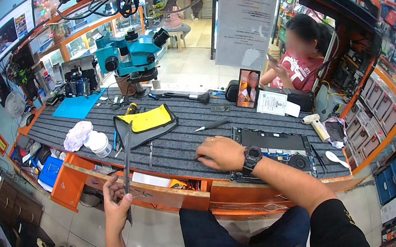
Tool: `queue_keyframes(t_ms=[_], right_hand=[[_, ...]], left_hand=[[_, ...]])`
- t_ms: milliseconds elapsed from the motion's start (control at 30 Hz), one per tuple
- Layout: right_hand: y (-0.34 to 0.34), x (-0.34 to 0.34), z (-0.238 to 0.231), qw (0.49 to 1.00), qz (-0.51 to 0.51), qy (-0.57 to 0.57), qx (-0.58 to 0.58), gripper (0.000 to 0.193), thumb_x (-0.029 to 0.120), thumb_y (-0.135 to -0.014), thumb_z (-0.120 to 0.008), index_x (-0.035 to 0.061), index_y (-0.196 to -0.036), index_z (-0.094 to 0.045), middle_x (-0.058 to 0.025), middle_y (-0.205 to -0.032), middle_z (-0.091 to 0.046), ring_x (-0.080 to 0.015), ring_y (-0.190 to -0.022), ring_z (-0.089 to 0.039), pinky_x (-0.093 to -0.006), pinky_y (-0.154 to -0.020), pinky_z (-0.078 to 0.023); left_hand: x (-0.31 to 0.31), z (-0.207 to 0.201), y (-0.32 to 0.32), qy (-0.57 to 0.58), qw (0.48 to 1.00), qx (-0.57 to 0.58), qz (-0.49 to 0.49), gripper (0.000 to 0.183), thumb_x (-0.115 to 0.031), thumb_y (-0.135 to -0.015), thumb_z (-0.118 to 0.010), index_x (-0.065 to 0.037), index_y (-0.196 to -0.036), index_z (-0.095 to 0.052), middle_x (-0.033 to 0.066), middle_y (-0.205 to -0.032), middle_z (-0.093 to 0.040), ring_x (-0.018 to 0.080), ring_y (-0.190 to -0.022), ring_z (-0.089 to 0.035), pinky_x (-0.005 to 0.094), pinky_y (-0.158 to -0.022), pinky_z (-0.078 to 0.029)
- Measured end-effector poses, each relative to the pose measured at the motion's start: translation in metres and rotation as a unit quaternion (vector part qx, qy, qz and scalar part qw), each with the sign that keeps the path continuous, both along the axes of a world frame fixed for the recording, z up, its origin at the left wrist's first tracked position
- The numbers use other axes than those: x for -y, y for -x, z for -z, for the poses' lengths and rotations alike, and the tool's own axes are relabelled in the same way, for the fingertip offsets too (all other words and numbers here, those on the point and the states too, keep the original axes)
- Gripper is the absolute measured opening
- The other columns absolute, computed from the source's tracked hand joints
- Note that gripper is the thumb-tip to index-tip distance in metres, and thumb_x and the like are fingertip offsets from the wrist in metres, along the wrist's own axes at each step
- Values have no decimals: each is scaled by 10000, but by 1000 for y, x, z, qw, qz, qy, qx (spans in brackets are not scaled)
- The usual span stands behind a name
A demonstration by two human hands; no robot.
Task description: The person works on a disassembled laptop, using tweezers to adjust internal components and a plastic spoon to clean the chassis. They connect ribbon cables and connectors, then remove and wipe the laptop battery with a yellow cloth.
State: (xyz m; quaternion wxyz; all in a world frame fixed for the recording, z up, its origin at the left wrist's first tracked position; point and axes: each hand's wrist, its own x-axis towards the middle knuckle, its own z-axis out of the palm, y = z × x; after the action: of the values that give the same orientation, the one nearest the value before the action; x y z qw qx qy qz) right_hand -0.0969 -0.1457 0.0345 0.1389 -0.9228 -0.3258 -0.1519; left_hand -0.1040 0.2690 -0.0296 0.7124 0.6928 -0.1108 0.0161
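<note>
My left hand (113,200) grips a thin, dark flat panel (129,169), which I see nearly edge-on. It stands upright over the front edge of the bench and the drawer. My right hand (219,153), with a black watch on the wrist, rests on the grey ribbed mat (177,153). Its fingers are curled downward, and whatever lies under the fingertips is hidden. Right beside it lies an opened laptop (276,136), its battery, blue circuit board and round fan exposed. My right forearm crosses over the laptop's near part.
An open drawer (168,194) juts out below the bench. A yellow-and-grey cloth (147,120), a white jar (98,143), a screwdriver (213,125) and tweezers (318,157) lie around. Behind stands a teal microscope (130,56). A propped phone (248,87) is near a seated person (295,62).
</note>
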Motion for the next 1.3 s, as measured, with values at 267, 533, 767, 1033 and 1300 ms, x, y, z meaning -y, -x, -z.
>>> queue_keyframes(t_ms=[267,533,767,1033,1300], right_hand=[[13,-2,11,996,-18,90,13,137,231,-1021,-703,111,-1083,-726,-72,-1034,-741,-295,-1023,-702,-448,-904,-561],[19,4,12,999,-16,30,-40,207,282,-1037,-722,83,-1063,-769,-94,-1034,-746,-337,-1035,-715,-456,-918,-580],[49,-21,-16,972,47,-225,-47,255,304,-1055,-727,59,-1109,-777,-131,-1009,-727,-329,-906,-722,-411,-802,-589],[121,-89,-10,861,-8,-450,-236,582,311,-1066,-748,5,-1531,-580,-219,-1286,-732,-323,-1092,-766,-403,-944,-610],[137,-62,5,856,-12,-450,-253,387,153,-1108,-592,-1,-1462,-583,-249,-989,-735,-374,-875,-763,-459,-807,-572]], left_hand=[[6,-8,42,67,998,-3,0,1087,-576,-819,-915,-22,-1600,-402,99,-1324,-620,190,-1168,-630,331,-884,-603],[41,-13,49,150,986,-21,74,1074,-469,-831,-940,13,-1606,-373,135,-1341,-598,210,-1202,-622,357,-921,-637],[70,-10,55,97,993,8,62,1084,-498,-844,-916,2,-1623,-354,132,-1324,-587,227,-1248,-588,381,-936,-624],[138,5,81,-20,990,135,-21,1145,-178,-720,-933,-39,-1656,-290,151,-1475,-475,261,-1363,-529,408,-1134,-490],[116,0,80,-2,996,72,46,1327,-682,-760,-900,26,-1703,-291,175,-1483,-550,279,-1408,-539,444,-1153,-439]])
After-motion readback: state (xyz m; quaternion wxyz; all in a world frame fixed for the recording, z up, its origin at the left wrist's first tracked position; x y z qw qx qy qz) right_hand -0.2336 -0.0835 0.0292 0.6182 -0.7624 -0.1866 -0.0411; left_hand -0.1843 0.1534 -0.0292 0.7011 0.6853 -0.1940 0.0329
